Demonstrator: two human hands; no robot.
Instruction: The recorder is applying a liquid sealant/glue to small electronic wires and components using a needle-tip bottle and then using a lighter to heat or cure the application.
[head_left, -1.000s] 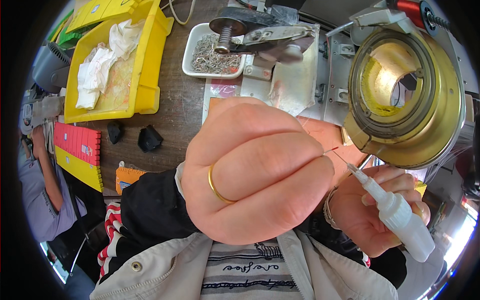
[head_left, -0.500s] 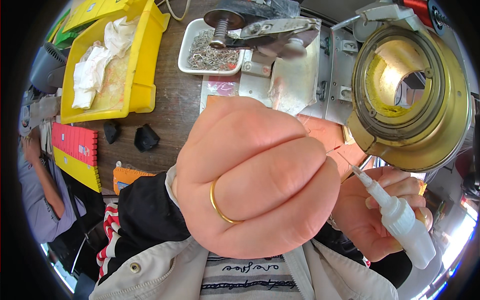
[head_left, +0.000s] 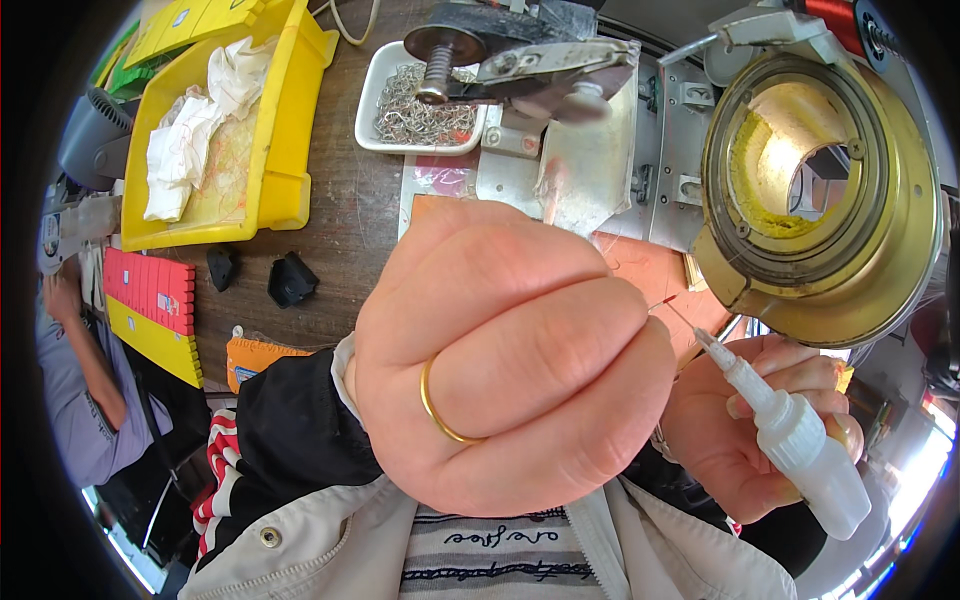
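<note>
My left hand (head_left: 510,350), a gold ring on one finger, is closed close to the camera. From its fingertips on the right pokes a thin, red-ended piece (head_left: 669,299); the rest of that piece is hidden by the fingers. Behind it on the right, my right hand (head_left: 715,430) is wrapped round a white squeeze bottle (head_left: 815,460). The bottle tilts up to the left, and its fine needle tip (head_left: 682,315) is right beside the red end. Whether the two touch I cannot tell.
A white tray (head_left: 365,128) of small metal hooks stands behind my left hand, beside a metal machine (head_left: 535,70). At right is a large brass-coloured ring-shaped machine part (head_left: 900,200). A yellow bin (head_left: 285,150) with white cloths stands left; beyond it sits another person (head_left: 90,370).
The bottle in my right hand has shifted slightly left and up, bringing its needle tip closer to the red end. My left hand has barely moved.
</note>
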